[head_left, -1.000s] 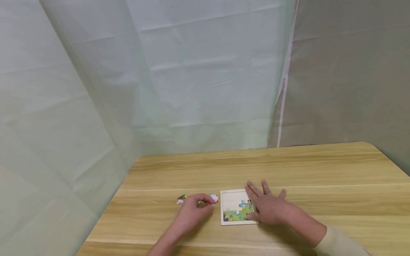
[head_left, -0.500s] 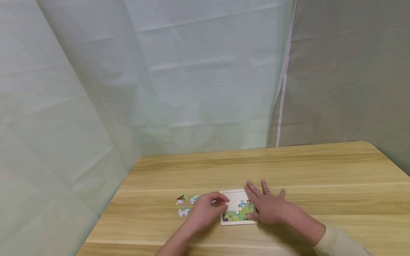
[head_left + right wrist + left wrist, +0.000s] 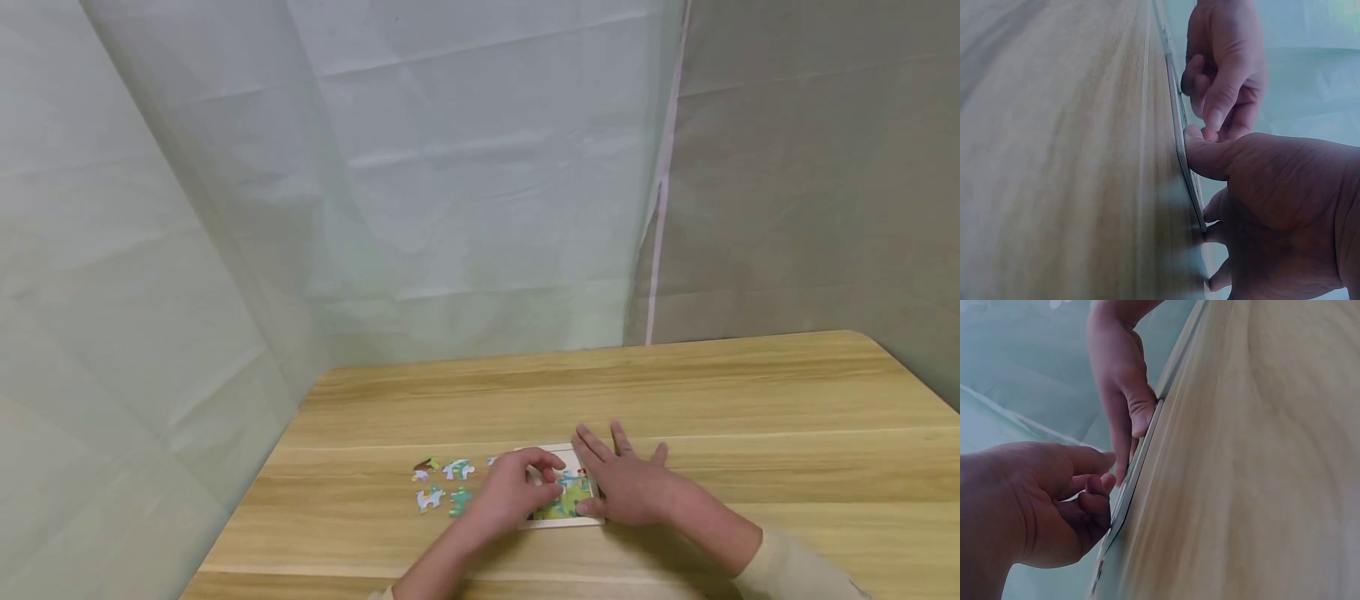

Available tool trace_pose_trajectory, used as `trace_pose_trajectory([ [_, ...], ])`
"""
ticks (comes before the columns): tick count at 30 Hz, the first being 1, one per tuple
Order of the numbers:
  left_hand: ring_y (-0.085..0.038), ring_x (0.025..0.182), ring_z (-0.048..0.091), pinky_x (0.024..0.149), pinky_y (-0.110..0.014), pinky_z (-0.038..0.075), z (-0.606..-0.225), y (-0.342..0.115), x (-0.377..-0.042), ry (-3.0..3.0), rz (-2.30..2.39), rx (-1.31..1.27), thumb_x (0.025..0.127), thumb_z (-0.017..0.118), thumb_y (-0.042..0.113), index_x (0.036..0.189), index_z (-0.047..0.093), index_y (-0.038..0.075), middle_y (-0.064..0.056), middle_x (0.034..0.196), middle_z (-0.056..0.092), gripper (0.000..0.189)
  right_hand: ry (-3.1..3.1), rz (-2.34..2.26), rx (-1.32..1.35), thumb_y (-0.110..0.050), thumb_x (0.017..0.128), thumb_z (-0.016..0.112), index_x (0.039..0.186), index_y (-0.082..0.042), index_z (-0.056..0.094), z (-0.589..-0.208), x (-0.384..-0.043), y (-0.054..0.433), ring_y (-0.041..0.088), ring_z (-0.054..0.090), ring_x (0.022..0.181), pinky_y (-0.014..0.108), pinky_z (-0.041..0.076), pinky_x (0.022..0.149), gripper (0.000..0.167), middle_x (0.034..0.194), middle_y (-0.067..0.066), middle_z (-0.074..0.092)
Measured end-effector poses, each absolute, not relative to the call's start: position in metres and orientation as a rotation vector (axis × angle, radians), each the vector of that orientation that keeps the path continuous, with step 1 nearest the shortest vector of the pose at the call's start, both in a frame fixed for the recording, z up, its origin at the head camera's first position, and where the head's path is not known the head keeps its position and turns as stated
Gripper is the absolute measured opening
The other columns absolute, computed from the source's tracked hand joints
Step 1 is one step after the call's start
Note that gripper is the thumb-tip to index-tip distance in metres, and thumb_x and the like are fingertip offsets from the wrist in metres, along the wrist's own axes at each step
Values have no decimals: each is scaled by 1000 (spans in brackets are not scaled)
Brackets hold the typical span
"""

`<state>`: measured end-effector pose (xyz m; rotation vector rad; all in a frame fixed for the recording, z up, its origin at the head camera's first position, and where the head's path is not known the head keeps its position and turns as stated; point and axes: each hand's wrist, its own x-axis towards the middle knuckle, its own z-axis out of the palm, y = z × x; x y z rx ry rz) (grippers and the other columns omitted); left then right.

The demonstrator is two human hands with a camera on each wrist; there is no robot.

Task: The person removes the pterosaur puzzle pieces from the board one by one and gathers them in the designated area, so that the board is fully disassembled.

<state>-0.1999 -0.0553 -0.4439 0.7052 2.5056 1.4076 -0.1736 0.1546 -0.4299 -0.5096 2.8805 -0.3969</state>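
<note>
A square wooden puzzle tray (image 3: 573, 522) lies on the table, partly filled along its near and right parts with green and teal jigsaw pieces. My right hand (image 3: 626, 487) rests flat with spread fingers over the tray's right edge, its thumb (image 3: 1200, 153) pressing on the near right corner. Over the tray's left half is my left hand (image 3: 521, 483), fingers bent and thumb and forefinger drawn toward each other. I cannot tell whether a piece is between them. In the left wrist view, the left hand's fingertips (image 3: 1109, 461) are close over the tray.
Left of the tray lie several loose jigsaw pieces, among them a brown-and-green one (image 3: 425, 468), a white-and-teal one (image 3: 458, 469) and a pale blue one (image 3: 430, 499). The wooden table (image 3: 675, 392) meets hanging pale sheets (image 3: 480, 208) behind it.
My left hand has moved right, from above the loose pieces to over the tray, uncovering pieces on the left. My right hand has stayed on the tray's right edge.
</note>
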Motion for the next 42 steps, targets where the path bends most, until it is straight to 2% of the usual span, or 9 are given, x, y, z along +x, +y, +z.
trace_pose_trajectory([
  [9, -4, 56, 45, 51, -20, 38, -447, -45, -202, 2530, 1389, 697, 83, 79, 5, 110, 72, 5, 4, 88, 62, 28, 2890, -375, -528, -58, 89, 66, 159, -7, 27, -431, -175, 154, 54, 14, 146, 92, 14, 84, 95, 167, 8, 20],
  [15, -8, 62, 44, 57, -24, 40, -450, -41, -201, 2600, 1294, 671, 81, 82, 6, 107, 74, 6, 5, 86, 59, 28, 2886, -367, -526, -58, 88, 66, 159, -7, 27, -432, -176, 154, 54, 14, 146, 92, 14, 85, 96, 167, 8, 20],
  [20, -9, 63, 43, 58, -25, 39, -450, -40, -201, 2616, 1265, 661, 81, 83, 5, 104, 74, 7, 4, 85, 57, 24, 2881, -380, -522, -58, 89, 67, 159, -7, 26, -432, -176, 155, 53, 13, 147, 92, 13, 85, 96, 167, 8, 19],
  [36, -10, 81, 52, 72, -29, 44, -449, -39, -201, 2675, 1286, 655, 80, 83, 6, 100, 73, 14, 6, 88, 60, 23, 2884, -401, -545, -57, 88, 66, 159, -6, 27, -430, -175, 155, 55, 13, 146, 92, 13, 84, 95, 167, 10, 20],
  [39, -9, 77, 53, 69, -28, 44, -449, -39, -202, 2650, 1331, 650, 82, 80, 4, 99, 73, 14, 8, 86, 62, 21, 2886, -398, -541, -57, 89, 66, 159, -6, 27, -430, -175, 155, 55, 13, 146, 92, 13, 84, 95, 167, 10, 20],
  [42, -7, 67, 50, 60, -25, 42, -449, -39, -202, 2618, 1381, 644, 83, 78, 1, 97, 72, 13, 8, 82, 62, 19, 2889, -399, -536, -57, 88, 67, 159, -6, 28, -430, -175, 155, 55, 14, 146, 92, 13, 84, 95, 166, 10, 21],
])
